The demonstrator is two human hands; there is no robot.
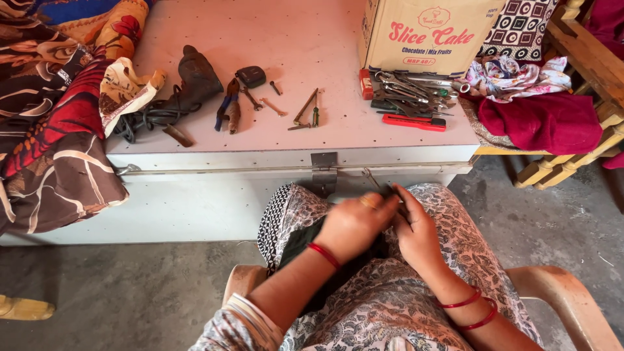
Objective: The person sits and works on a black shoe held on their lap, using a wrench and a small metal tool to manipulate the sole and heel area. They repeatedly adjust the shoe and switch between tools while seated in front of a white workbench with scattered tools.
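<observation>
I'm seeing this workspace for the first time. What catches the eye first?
Both hands, the left hand and right hand, meet over the lap around a thin metal tool. Behind them, scattered tools lie on the white chest beside a cardboard box.

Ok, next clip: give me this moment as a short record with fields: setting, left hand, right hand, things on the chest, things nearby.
setting: person seated in a chair facing a white metal chest
left hand: closed over something dark on the lap, item unclear
right hand: fingers pinch a thin metal tool
on the chest: pliers, loose screws, pile of hand tools, red cutter, cardboard box
nearby: patterned cloth, red cloth
</observation>
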